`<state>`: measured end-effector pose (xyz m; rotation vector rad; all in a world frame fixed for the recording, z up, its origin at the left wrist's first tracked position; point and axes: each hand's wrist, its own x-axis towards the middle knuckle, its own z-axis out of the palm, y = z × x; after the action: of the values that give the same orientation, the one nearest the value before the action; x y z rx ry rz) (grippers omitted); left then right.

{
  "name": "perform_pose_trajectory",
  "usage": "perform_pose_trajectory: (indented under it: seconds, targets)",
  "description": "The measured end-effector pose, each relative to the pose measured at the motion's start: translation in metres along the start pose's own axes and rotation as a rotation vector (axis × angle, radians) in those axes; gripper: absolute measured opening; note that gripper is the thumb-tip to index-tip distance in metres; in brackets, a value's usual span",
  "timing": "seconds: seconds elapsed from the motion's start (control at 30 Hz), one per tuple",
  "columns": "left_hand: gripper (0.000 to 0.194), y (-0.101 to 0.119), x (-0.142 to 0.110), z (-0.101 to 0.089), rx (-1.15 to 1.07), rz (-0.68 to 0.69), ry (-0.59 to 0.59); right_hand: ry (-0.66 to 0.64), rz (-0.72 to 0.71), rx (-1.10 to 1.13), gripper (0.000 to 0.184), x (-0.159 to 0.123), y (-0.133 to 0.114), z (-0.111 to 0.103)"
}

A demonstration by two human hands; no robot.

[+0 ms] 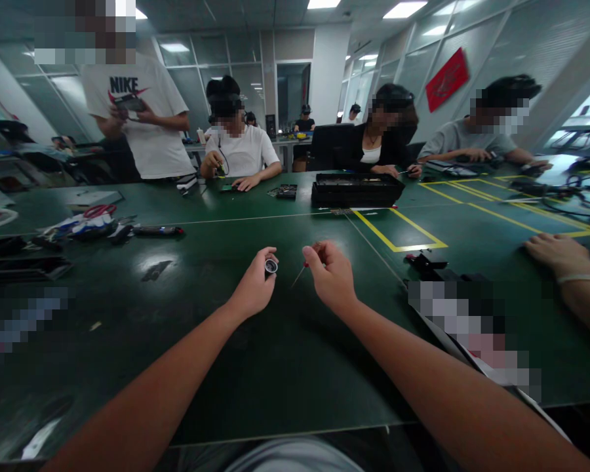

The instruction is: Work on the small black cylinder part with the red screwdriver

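My left hand is closed around a small round black part with a silvery face, pinched between thumb and fingers above the dark green table. My right hand is closed on a thin tool with a red grip, its metal tip pointing down and left towards the round part. The two hands are a short gap apart, over the middle of the table.
A black tray lies beyond, beside yellow tape lines. Scissors, pens and bags clutter the left. Small black parts sit to my right. Another person's hand rests far right. Several people sit or stand along the far side.
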<state>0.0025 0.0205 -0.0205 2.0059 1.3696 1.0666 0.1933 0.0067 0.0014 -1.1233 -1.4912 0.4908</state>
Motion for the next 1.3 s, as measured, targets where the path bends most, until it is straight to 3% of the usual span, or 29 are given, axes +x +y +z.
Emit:
perform_pose_trajectory:
  seconds: [0.2,0.3,0.43,0.53,0.87,1.0,1.17,1.3]
  targets:
    - [0.039,-0.017,0.0,-0.001,-0.079,0.067,0.018,0.034,0.103,0.416,0.023,0.005,0.014,0.007]
    - [0.049,-0.021,-0.001,-0.001,-0.134,0.029,0.02,0.04,0.115,0.44,0.022,0.007,0.018,0.008]
    - [0.048,-0.021,-0.001,-0.001,-0.206,-0.04,0.017,0.002,0.102,0.397,0.022,0.006,0.016,0.008]
    - [0.039,-0.018,-0.001,-0.002,-0.144,-0.027,0.022,-0.026,0.092,0.345,0.023,0.004,0.014,0.008]
    - [0.041,-0.013,-0.003,-0.003,-0.092,0.015,-0.007,-0.026,0.037,0.191,0.023,-0.001,0.008,0.007]
    - [0.047,-0.015,-0.002,-0.003,-0.109,-0.001,0.018,-0.018,-0.01,0.021,0.024,-0.001,0.0,0.002]
    - [0.04,-0.016,-0.002,-0.004,-0.077,0.019,0.027,0.016,-0.066,-0.147,0.037,-0.001,-0.003,-0.003]
    - [0.04,-0.017,-0.002,-0.003,-0.081,0.006,0.027,0.007,-0.093,-0.174,0.034,-0.002,-0.004,-0.003]
